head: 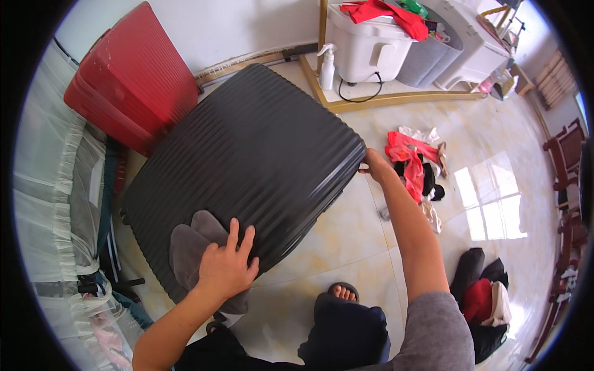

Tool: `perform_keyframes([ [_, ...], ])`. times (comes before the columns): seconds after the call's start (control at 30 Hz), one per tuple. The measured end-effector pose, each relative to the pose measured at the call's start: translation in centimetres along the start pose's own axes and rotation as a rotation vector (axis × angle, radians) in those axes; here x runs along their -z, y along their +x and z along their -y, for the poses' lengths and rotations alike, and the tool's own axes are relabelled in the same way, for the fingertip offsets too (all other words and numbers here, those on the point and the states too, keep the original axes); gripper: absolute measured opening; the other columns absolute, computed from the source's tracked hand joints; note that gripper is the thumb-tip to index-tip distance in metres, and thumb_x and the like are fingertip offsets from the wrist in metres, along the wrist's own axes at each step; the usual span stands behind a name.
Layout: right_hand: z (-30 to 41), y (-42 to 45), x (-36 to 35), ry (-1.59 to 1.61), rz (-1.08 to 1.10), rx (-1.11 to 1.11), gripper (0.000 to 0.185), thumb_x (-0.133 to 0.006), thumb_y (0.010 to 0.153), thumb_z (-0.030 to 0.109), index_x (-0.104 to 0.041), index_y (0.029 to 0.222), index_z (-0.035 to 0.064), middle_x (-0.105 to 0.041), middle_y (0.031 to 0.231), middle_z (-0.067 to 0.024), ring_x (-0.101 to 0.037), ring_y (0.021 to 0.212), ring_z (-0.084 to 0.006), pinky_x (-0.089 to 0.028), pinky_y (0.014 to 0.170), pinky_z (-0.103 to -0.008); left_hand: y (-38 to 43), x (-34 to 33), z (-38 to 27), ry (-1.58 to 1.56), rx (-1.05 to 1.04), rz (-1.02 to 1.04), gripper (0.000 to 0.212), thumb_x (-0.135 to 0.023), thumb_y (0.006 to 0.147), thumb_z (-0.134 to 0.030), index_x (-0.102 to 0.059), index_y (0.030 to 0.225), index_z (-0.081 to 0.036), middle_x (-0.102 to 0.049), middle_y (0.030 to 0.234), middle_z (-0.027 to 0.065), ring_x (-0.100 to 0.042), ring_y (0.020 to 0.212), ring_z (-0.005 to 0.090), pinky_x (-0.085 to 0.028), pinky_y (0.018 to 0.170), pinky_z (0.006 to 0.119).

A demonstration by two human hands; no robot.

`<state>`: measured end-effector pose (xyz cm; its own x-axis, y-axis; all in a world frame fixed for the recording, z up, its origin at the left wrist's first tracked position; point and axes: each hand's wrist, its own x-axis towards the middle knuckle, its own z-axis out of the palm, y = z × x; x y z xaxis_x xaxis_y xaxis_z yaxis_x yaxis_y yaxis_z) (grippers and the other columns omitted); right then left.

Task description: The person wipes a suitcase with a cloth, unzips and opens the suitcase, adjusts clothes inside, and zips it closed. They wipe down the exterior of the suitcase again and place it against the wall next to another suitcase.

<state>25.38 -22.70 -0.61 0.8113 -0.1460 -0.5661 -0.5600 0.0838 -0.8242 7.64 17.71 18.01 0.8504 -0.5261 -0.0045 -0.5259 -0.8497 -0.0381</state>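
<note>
A large black ribbed hard-shell suitcase (250, 153) lies tilted before me, its ribbed face turned up. My left hand (229, 264) presses a bunched grey-brown cloth (183, 248) to the near part of that face. The thumb and two fingers stretch past the cloth, and the palm hides part of it. At the right corner of the suitcase, my right hand (375, 166) grips the edge; some of its fingers are hidden behind the shell.
Behind the suitcase stands a red suitcase (134, 83), close to the wall. White netting (46, 185) hangs at the left. Clothes and sandals (413, 162) lie on the tiled floor, with another clothes pile (480, 297) nearer. A gold-framed rack (394, 99) holds a white appliance (366, 46) and spray bottle (327, 69).
</note>
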Motion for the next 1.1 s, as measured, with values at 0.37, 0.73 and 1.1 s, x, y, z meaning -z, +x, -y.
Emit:
perform_keyframes([
  [0.37, 2.9, 3.7, 0.7, -0.235, 0.246, -0.026, 0.023, -0.06, 0.081, 0.031, -0.066, 0.08, 0.0087, -0.059, 0.067, 0.0006, -0.052, 0.056, -0.0112, -0.039, 0.043, -0.0258, 0.3, -0.2, -0.6, -0.036, 0.014, -0.105, 0.053, -0.066, 0.068, -0.023, -0.06, 0.119, -0.01, -0.052, 0.126, 0.0257, -0.052, 0.048, 0.0165, -0.042, 0.056, 0.028],
  [0.73, 3.8, 8.6, -1.5, -0.074, 0.084, 0.084, 0.021, -0.063, 0.079, 0.017, -0.063, 0.065, 0.0014, -0.051, 0.054, -0.0036, -0.047, 0.043, -0.0146, -0.035, 0.039, -0.0315, -0.3, -0.5, -0.7, -0.08, 0.024, -0.129, 0.047, -0.069, 0.065, -0.02, -0.064, 0.111, -0.012, -0.055, 0.126, 0.0198, -0.053, 0.052, 0.0167, -0.04, 0.053, 0.028],
  [1.1, 14.9, 10.2, -9.3, -0.449, 0.209, -0.049, 0.018, -0.059, 0.075, 0.005, -0.052, 0.06, 0.0085, -0.047, 0.052, -0.001, -0.044, 0.042, -0.0133, -0.037, 0.038, -0.0294, -0.1, -0.4, -0.5, -0.069, 0.035, -0.113, 0.043, -0.068, 0.066, -0.02, -0.066, 0.108, -0.011, -0.057, 0.122, 0.0207, -0.047, 0.042, 0.0117, -0.035, 0.051, 0.025],
])
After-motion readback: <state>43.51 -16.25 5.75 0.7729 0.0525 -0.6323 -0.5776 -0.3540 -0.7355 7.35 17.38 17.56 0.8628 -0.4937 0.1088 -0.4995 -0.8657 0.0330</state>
